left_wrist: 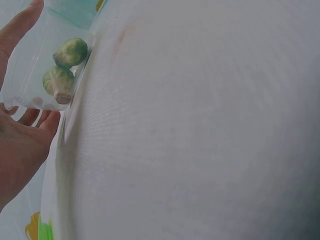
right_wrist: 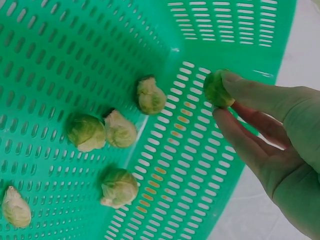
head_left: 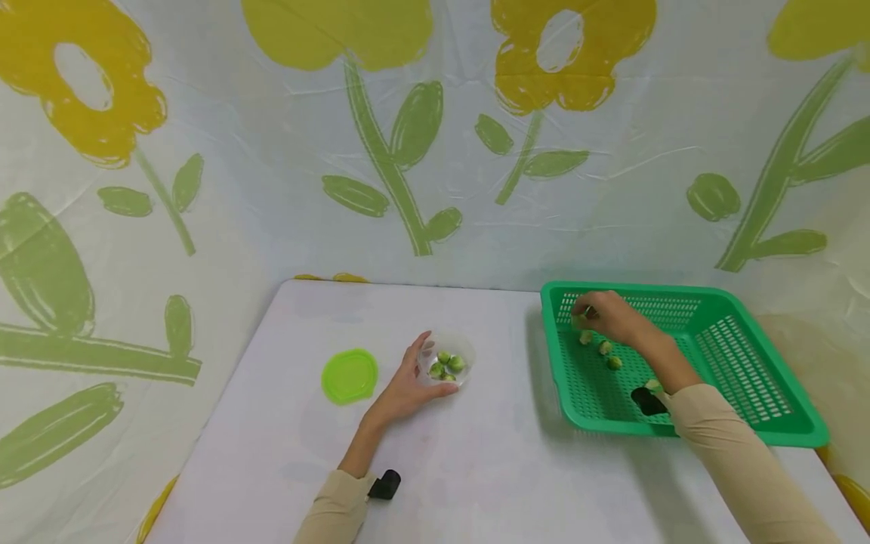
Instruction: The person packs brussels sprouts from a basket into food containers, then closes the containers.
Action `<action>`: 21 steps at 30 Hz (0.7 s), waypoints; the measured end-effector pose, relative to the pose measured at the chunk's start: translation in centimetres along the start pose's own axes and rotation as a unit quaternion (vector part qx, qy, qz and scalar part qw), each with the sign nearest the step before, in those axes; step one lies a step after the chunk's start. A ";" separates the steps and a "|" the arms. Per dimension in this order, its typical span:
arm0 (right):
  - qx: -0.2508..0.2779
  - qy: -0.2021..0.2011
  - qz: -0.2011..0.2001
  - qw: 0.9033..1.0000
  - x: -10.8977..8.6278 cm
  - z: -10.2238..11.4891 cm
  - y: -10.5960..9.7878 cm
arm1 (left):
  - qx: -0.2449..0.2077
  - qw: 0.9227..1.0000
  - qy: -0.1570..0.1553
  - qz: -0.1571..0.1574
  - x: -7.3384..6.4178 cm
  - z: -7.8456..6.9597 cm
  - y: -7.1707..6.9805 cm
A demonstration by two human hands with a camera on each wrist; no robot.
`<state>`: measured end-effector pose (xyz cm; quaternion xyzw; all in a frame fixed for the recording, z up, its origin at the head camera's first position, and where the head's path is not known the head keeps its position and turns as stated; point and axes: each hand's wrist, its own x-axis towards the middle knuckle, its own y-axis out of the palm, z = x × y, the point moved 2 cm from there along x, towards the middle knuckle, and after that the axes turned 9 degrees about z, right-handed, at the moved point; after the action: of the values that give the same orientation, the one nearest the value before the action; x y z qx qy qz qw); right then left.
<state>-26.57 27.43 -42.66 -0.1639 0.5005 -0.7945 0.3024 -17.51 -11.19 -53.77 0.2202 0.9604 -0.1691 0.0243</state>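
Observation:
A clear plastic tub stands on the white table with several Brussels sprouts inside. My left hand curls round the tub's near left side, thumb in front and fingers behind; the left wrist view shows two sprouts through its wall. Over the left end of the green basket, my right hand pinches one Brussels sprout between thumb and fingertips. Several more sprouts lie loose on the basket's slotted floor below that hand.
A bright green lid lies flat on the table left of the tub. Bare tabletop separates the tub from the basket. Behind the table hangs a flower-print cloth.

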 end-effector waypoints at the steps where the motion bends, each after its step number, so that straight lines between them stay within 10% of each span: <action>1: 0.001 -0.001 -0.004 1.000 -0.1 0.2 -0.1 | 0.000 1.000 0.000 -0.001 0.0 0.0 0.0; 21: 0.036 0.028 -0.054 0.997 -1.3 2.4 -1.4 | -0.009 1.000 0.006 0.000 0.1 0.0 0.0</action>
<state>-24.68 27.06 -40.31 -0.1574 0.4699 -0.8317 0.2504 -17.61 -11.10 -53.76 0.2211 0.9619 -0.1597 0.0207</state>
